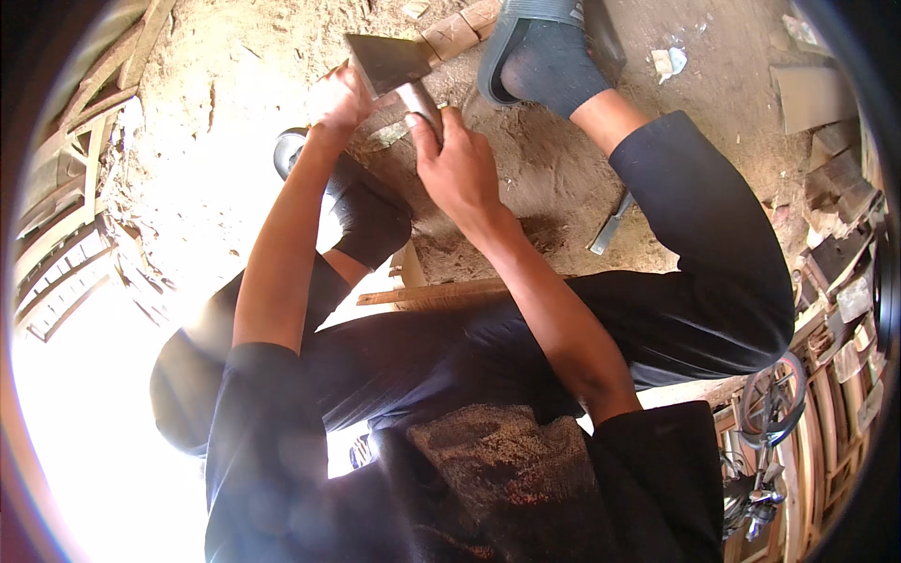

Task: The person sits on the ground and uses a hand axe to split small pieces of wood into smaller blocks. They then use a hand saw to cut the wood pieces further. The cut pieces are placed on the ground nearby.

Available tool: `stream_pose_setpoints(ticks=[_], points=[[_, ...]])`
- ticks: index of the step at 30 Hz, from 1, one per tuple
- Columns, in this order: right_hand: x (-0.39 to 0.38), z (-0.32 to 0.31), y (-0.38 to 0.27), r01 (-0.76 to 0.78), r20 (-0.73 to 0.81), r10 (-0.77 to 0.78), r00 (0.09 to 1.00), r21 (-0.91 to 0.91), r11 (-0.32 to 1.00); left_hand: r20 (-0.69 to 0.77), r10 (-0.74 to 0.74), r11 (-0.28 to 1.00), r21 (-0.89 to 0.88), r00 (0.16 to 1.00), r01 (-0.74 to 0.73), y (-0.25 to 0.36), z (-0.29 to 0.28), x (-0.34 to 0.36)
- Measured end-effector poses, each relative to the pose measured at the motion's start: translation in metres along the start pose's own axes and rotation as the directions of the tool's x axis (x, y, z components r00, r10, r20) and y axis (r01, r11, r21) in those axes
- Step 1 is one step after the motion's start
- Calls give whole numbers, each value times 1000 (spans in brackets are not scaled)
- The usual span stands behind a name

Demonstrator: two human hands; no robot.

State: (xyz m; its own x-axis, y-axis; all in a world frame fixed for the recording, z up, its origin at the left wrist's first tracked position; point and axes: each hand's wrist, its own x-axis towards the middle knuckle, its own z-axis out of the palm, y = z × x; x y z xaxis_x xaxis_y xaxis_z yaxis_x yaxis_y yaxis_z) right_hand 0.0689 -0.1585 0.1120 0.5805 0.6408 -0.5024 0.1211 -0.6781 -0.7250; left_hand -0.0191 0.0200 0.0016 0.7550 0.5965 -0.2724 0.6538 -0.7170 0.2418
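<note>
My right hand (460, 174) is wrapped round the short handle of a hatchet-like tool (387, 62), its thumb lying along the handle. The tool's wide, dark, flared blade points up and left. Close beside the blade is my left hand (340, 101), washed out by glare. Its fingers look curled, but the blade partly covers them and what they hold cannot be made out. Just beyond the blade, a length of pale brown wood (452, 36) runs up and right toward my sandalled foot (554, 66).
A flat metal tool like a chisel (610, 227) lies on the dirt floor (554, 188) by my leg. A wooden board (441, 294) crosses below my hands. Wood scraps (835, 188) are piled at the right, above a bicycle wheel (771, 399). Slatted wooden frames (70, 211) stand at the left.
</note>
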Motion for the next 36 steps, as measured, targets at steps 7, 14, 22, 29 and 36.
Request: stream_pose_setpoints(ticks=[7,14,22,29,36], points=[[-12,7,-2,222,-66,-217,974,85,971,13,-17,999,27,1000,17,2,-9,-12],[-8,-10,-5,-86,109,75,991,104,991,-9,71,997,-12,997,-71,-21,17,2],[23,-87,13,-265,180,247,952,85,960,242,186,959,165,952,-229,-4,-26,33],[13,-74,18,-196,122,205,971,-87,977,487,243,864,285,839,-415,12,-79,65],[15,-35,-5,71,-46,-85,995,-253,965,482,213,822,382,850,-422,25,-83,62]])
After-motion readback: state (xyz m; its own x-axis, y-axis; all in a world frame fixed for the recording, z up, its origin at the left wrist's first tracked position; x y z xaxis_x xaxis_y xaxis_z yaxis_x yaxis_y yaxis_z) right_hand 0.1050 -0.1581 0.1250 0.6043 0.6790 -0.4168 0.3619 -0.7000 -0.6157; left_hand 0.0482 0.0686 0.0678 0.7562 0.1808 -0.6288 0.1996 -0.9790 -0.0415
